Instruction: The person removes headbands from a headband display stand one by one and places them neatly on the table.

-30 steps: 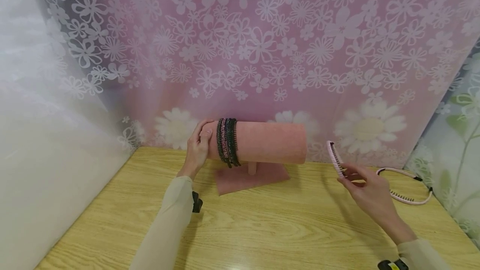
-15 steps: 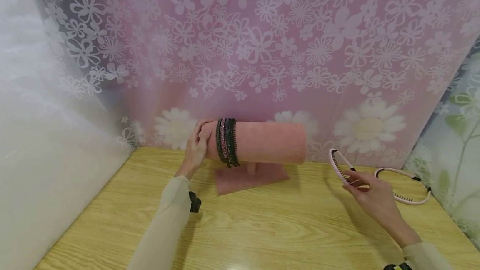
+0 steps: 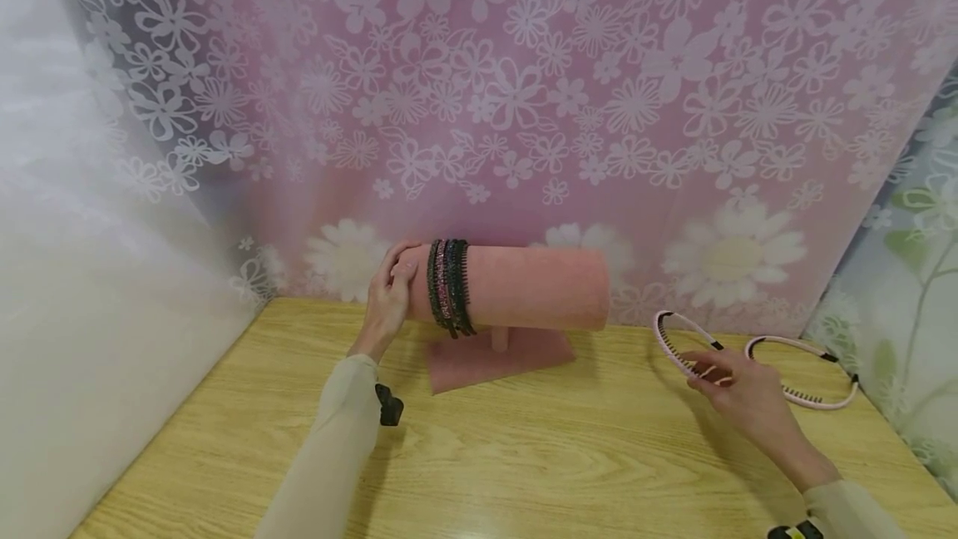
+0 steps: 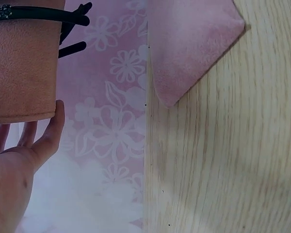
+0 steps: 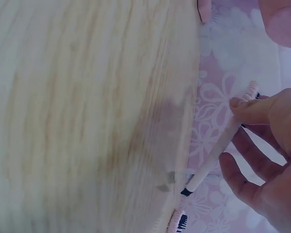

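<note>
At centre frame, the left hand (image 3: 387,302) grasps the left end of a pink, plush-covered cylindrical roll (image 3: 535,288). At lower right, the right hand (image 3: 744,389) pinches a pale pink, toothed plastic headband (image 5: 216,153); a matching pale headband (image 3: 827,406) lies beside it on the yellow wood-grain table (image 3: 524,456). The arranging seems partway: glittery dark and pink headbands (image 3: 449,288) sit around the roll, both pale ones off it. Their count is unclear; the left fingertips are partly hidden behind the roll.
</note>
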{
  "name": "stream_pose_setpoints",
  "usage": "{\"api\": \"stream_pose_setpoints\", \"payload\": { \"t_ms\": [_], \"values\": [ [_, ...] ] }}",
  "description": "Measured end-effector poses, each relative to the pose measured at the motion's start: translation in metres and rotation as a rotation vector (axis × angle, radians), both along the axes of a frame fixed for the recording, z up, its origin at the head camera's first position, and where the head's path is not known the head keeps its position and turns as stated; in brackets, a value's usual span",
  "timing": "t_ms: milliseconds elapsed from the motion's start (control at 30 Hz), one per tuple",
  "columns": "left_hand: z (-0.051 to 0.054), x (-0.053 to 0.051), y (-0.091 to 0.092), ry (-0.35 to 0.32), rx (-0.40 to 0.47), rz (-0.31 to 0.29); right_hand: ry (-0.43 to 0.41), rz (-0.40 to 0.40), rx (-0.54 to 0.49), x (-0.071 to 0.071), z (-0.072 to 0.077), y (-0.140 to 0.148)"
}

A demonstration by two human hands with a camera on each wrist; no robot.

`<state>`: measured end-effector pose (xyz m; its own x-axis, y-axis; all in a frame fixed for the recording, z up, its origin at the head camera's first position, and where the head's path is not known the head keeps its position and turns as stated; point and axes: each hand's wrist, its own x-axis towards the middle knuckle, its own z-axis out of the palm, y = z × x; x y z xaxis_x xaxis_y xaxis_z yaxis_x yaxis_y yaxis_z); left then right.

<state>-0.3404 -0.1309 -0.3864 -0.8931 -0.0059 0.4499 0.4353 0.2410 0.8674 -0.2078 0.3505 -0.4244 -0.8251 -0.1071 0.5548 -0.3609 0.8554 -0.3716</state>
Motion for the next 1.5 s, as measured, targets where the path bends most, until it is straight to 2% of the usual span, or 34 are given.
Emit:
{"api": "stream_pose_setpoints", "payload": {
  "t_ms": [100, 267, 600, 800, 867, 1067, 1133, 1267, 1367, 1500],
  "values": [
    [-0.001, -0.001, -0.004, 0.019, 0.011, 0.023, -0.056, -0.013, 0.049, -0.001, -0.001, 0.002],
    [-0.001, 0.000, -0.012, 0.026, 0.005, 0.056, -0.089, -0.017, 0.093, -0.003, 0.000, 0.004],
    [0.000, 0.002, -0.025, 0.031, 0.009, 0.072, -0.185, -0.023, 0.139, -0.008, -0.001, 0.013],
    [0.002, 0.004, -0.028, -0.004, 0.001, 0.065, -0.202, -0.014, 0.158, -0.010, -0.003, 0.018],
    [0.006, 0.008, -0.028, -0.015, 0.002, 0.053, -0.212, -0.008, 0.163, -0.010, -0.004, 0.019],
    [0.026, 0.030, -0.023, -0.036, -0.015, 0.031, -0.254, 0.010, 0.177, -0.013, -0.007, 0.022],
    [0.028, 0.033, -0.023, -0.038, -0.025, 0.034, -0.256, 0.012, 0.178, -0.014, -0.008, 0.022],
    [0.014, 0.019, -0.028, -0.024, -0.025, 0.046, -0.270, 0.017, 0.177, -0.015, -0.009, 0.021],
    [0.009, 0.013, -0.028, -0.019, -0.008, 0.043, -0.282, 0.017, 0.178, -0.016, -0.010, 0.020],
    [0.024, 0.028, -0.022, -0.025, -0.007, 0.039, -0.311, 0.013, 0.178, -0.016, -0.010, 0.019]
  ]
}}
